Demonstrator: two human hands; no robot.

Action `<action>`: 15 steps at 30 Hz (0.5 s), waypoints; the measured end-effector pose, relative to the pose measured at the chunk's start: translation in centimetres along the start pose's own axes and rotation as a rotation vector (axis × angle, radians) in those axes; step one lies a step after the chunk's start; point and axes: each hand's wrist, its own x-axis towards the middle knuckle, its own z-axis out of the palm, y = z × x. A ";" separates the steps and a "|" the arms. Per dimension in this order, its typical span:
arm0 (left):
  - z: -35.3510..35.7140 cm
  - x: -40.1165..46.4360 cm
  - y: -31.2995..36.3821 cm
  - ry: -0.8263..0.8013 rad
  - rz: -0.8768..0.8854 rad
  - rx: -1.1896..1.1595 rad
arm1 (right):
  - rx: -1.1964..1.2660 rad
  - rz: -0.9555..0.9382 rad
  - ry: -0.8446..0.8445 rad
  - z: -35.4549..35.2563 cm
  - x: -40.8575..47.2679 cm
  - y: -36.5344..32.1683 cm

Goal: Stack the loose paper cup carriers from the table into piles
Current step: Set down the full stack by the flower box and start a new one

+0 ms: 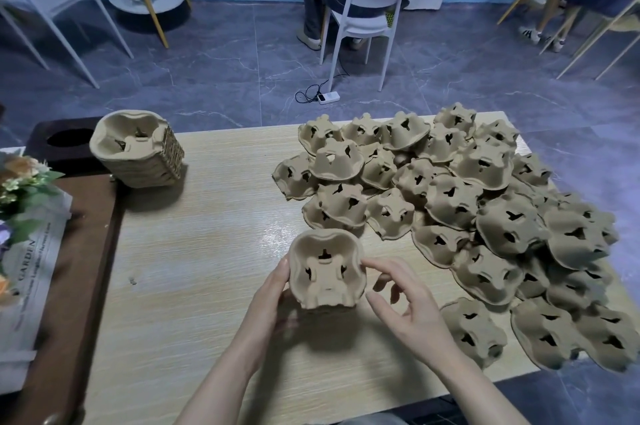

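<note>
Left hand (273, 300) fingers gripped the left rim of a small brown moulded-pulp cup carrier stack (327, 275); right hand (405, 300) fingers hovered loosely curled, empty, just right of it. Probably light, stiff, crushable, so grip the rims.

Setting: shared indoor workroom, not a home | blue walls, grey marble-look floor tiles (214, 54) | white plastic chairs (372, 5) — people seated at other stations | power strip (328, 98) on floor | wood-grain bench (207, 251) — bulk carrier heap (467, 203)

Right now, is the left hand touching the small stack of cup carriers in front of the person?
Touching. The head view shows the left hand gripping the small stack by its left side.
</note>
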 end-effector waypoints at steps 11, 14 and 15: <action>-0.7 0.8 -0.5 -0.036 0.016 0.053 | 0.071 0.164 0.032 1.3 0.0 0.8; -0.7 0.8 -0.5 -0.048 0.022 0.057 | 0.079 0.181 0.016 1.3 0.1 0.9; -0.7 0.8 -0.5 -0.054 0.028 0.053 | 0.074 0.178 0.013 1.1 0.1 0.9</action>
